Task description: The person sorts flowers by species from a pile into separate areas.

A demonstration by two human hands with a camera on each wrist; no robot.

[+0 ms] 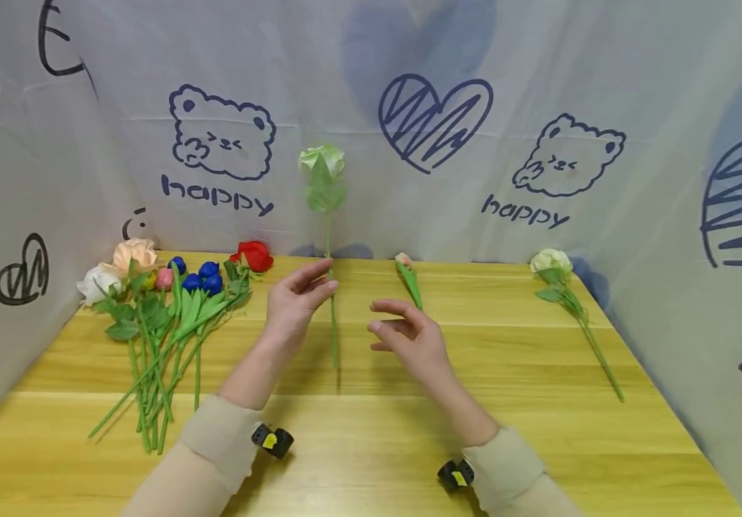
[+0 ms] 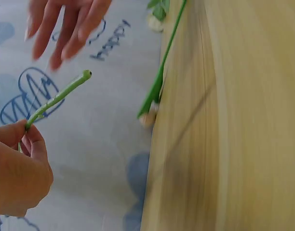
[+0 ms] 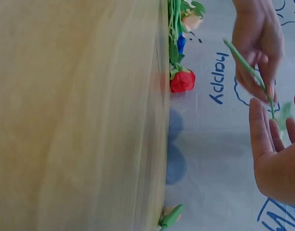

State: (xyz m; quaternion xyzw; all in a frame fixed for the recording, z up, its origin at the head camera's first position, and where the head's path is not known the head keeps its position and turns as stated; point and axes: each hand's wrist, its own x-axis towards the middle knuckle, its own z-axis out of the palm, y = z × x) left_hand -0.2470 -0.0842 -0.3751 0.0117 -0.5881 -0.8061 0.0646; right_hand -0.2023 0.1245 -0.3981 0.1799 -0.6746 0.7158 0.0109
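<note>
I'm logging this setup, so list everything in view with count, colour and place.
Table: 1, yellow wood, under the loose flowers
Cloth backdrop: 1, whitish with blue and black drawings, around the table
Long-stemmed flower: 1, pale green-white, upright in the left hand
Small flower: 1, peach with green, beyond the right hand
Cream flower: 1, cream, table's right side
Left-hand bunch, some heads possibly hidden:
Peach bloom: 1, peach, back
White bloom: 1, white, left
Pink bloom: 1, pink, middle
Blue blooms: about 4, blue, middle
Red rose: 1, red, right
Wrist cameras: 2, black and yellow, at the cuffs
Sleeves: 2, beige, forearms
Left hand: 1, bare, centre
Right hand: 1, bare, right of centre
</note>
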